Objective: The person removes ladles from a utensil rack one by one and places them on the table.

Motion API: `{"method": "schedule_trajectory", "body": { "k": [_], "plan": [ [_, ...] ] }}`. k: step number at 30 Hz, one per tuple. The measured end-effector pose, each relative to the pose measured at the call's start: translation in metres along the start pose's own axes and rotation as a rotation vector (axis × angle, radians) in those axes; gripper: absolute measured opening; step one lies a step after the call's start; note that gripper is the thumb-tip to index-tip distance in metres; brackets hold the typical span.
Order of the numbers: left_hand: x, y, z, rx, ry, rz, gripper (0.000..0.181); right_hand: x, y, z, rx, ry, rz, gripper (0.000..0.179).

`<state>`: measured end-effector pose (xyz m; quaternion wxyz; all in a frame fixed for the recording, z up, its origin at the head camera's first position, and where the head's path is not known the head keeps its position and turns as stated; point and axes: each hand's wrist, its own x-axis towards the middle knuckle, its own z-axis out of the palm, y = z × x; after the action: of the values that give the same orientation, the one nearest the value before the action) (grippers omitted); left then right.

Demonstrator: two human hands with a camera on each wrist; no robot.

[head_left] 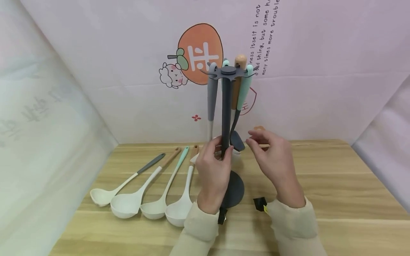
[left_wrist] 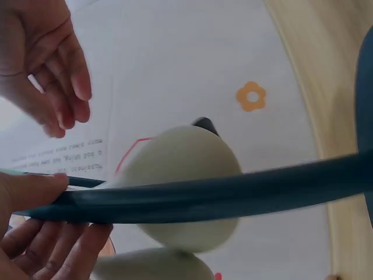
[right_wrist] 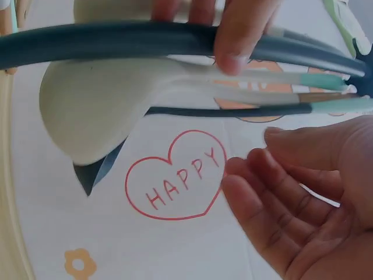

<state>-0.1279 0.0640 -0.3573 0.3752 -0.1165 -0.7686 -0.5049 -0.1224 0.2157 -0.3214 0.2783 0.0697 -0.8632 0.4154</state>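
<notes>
My left hand (head_left: 214, 174) grips the dark grey pole (head_left: 226, 110) of a utensil stand, whose round base (head_left: 235, 192) rests on the table. Several utensils hang from its hooked top (head_left: 229, 72): a grey-handled one (head_left: 212, 96), a wooden-handled one (head_left: 236, 92) and a mint-handled one with a dark head (head_left: 237, 141). In the right wrist view a broad cream utensil head (right_wrist: 99, 111) hangs behind the pole. Right of the stand, apart from it, my right hand (head_left: 273, 156) is raised with loosely bent fingers and holds nothing.
Several cream ladles lie side by side on the wooden table (head_left: 336, 188), left of the stand: a grey-handled ladle (head_left: 102, 196), a wooden-handled ladle (head_left: 126, 205) and a mint-handled ladle (head_left: 154, 209) among them. A printed cloth (head_left: 137, 113) hangs behind the table.
</notes>
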Motion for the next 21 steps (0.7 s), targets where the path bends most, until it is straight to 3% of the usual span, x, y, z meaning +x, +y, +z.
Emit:
{"method": "schedule_trajectory", "body": {
  "k": [8,14,21],
  "plan": [
    [0.002,-0.003,-0.007,-0.051,-0.040,0.038,0.024,0.000,0.006,0.010,0.088,0.102,-0.027,0.027],
    [0.001,-0.003,-0.011,-0.093,-0.072,0.047,0.025,-0.002,0.004,0.020,0.221,0.147,-0.026,0.038],
    [0.006,-0.003,-0.012,-0.108,-0.116,0.064,0.027,0.002,0.000,0.025,0.349,0.216,-0.130,0.038]
  ]
}}
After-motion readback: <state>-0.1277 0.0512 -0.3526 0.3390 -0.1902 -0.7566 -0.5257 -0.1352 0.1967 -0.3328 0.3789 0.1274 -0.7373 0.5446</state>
